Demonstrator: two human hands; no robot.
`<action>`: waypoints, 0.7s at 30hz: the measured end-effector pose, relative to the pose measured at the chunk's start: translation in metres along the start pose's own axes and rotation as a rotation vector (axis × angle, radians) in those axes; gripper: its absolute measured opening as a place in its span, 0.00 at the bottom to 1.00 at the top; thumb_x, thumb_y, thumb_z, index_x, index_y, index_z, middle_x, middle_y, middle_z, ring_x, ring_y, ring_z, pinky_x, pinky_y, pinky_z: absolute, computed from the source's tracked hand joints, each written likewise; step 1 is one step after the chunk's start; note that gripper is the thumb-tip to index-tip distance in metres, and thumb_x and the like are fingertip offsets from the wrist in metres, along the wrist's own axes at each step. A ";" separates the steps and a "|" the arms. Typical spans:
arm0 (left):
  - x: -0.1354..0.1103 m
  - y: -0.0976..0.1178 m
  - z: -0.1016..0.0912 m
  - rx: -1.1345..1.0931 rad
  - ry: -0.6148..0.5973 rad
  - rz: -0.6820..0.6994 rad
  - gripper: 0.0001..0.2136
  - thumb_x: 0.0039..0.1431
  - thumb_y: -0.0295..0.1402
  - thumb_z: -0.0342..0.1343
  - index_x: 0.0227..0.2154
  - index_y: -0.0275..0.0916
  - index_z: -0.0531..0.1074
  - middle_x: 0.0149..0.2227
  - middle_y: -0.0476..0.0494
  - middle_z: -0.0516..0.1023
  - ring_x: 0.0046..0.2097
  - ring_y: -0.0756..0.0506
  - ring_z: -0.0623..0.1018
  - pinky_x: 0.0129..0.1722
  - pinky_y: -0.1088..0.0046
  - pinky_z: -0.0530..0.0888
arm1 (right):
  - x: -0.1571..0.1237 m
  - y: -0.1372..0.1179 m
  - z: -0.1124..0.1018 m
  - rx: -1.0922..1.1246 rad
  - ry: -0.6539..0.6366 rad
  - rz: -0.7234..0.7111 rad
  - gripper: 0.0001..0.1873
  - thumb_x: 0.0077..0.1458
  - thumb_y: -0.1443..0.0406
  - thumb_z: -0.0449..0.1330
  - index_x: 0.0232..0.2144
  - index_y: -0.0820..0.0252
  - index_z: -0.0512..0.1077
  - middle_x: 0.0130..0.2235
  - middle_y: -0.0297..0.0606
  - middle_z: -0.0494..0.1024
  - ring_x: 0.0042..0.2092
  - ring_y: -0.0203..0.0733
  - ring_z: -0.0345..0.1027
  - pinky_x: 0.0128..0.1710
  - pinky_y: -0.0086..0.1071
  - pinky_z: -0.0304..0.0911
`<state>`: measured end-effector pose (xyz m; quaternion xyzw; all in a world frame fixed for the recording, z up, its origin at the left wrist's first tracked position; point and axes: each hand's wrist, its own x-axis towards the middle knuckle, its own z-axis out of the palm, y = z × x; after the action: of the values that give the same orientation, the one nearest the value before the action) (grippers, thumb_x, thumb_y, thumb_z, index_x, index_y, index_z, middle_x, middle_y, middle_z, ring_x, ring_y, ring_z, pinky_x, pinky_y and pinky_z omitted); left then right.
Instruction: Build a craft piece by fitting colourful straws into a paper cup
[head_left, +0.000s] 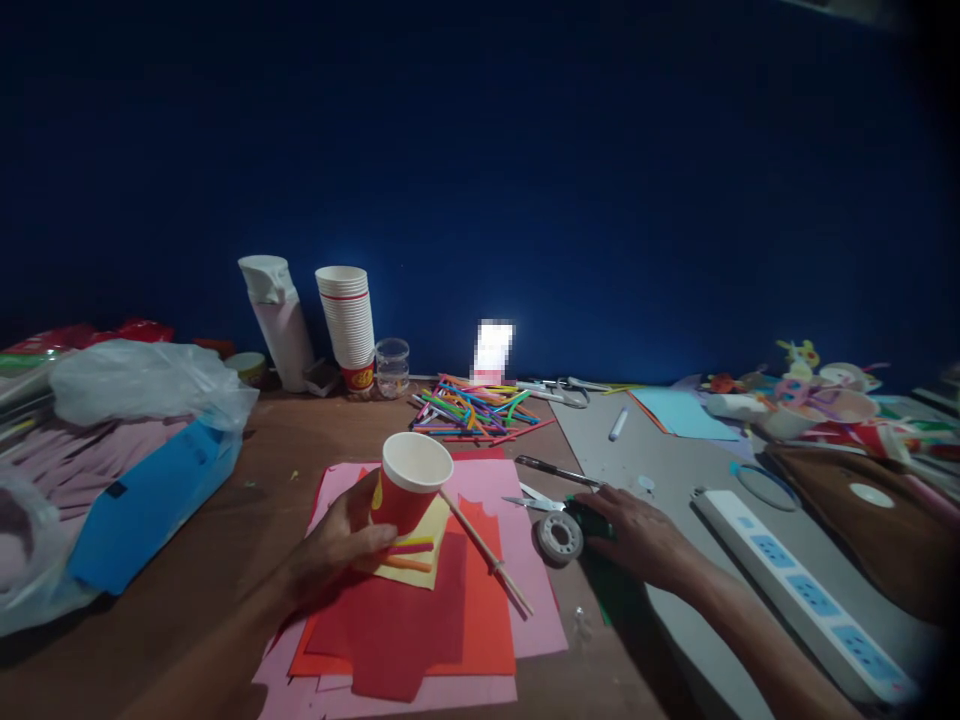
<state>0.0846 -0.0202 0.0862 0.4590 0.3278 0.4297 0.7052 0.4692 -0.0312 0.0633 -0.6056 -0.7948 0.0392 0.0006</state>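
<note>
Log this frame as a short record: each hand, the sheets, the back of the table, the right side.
Left hand: holds a red paper cup, open end up
Right hand: at the handles of the scissors; grip unclear
Beside scissors: tape roll
Sheets: red sheet, orange sheet, pink sheet, overlapping
Back: cup stack, clear container, pile of coloured sticks
Right side: white power strip

From the held cup, sheets lie beneath, straws behind, stacked cups behind-left, scissors and tape roll right, power strip farther right.
</note>
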 end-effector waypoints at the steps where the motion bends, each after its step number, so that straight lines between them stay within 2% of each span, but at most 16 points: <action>1: 0.000 -0.003 0.001 -0.026 0.004 -0.008 0.29 0.43 0.28 0.60 0.52 0.42 0.63 0.42 0.38 0.74 0.38 0.42 0.75 0.39 0.63 0.72 | -0.001 0.000 0.001 -0.007 -0.011 0.014 0.25 0.48 0.62 0.55 0.51 0.53 0.64 0.45 0.43 0.70 0.43 0.48 0.66 0.41 0.38 0.60; 5: 0.000 -0.008 -0.001 -0.050 0.018 -0.032 0.31 0.42 0.29 0.61 0.52 0.41 0.63 0.38 0.39 0.75 0.34 0.44 0.75 0.35 0.64 0.73 | -0.003 0.002 -0.002 0.004 -0.069 0.038 0.26 0.46 0.64 0.55 0.51 0.52 0.64 0.42 0.42 0.71 0.42 0.47 0.67 0.40 0.37 0.59; 10: 0.000 -0.001 -0.008 -0.027 -0.020 -0.016 0.34 0.41 0.28 0.62 0.55 0.41 0.59 0.41 0.38 0.73 0.40 0.41 0.74 0.40 0.61 0.71 | -0.009 0.004 -0.026 0.099 -0.146 0.041 0.26 0.43 0.67 0.53 0.48 0.55 0.67 0.36 0.40 0.74 0.36 0.45 0.69 0.35 0.33 0.60; 15: 0.010 0.000 -0.020 0.020 -0.174 -0.048 0.35 0.41 0.31 0.63 0.55 0.38 0.59 0.38 0.37 0.73 0.40 0.40 0.73 0.40 0.60 0.70 | -0.018 0.007 -0.051 0.453 -0.177 0.042 0.22 0.48 0.65 0.50 0.48 0.57 0.69 0.38 0.38 0.76 0.38 0.44 0.69 0.37 0.33 0.63; 18: 0.020 -0.001 -0.026 0.010 -0.247 -0.051 0.36 0.40 0.31 0.64 0.55 0.39 0.58 0.39 0.38 0.73 0.38 0.42 0.73 0.37 0.65 0.71 | -0.017 0.002 -0.055 0.663 -0.144 -0.009 0.22 0.54 0.61 0.49 0.51 0.59 0.65 0.43 0.41 0.75 0.42 0.45 0.68 0.41 0.35 0.63; 21: 0.028 0.004 -0.031 -0.017 -0.266 -0.023 0.38 0.40 0.31 0.64 0.56 0.42 0.56 0.43 0.38 0.72 0.38 0.44 0.73 0.33 0.72 0.70 | -0.008 -0.014 -0.053 0.766 -0.066 -0.065 0.24 0.57 0.57 0.48 0.53 0.62 0.63 0.47 0.45 0.72 0.45 0.46 0.67 0.45 0.38 0.63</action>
<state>0.0686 0.0177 0.0768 0.5022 0.2328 0.3596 0.7512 0.4605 -0.0395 0.1178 -0.5343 -0.7410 0.3529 0.2024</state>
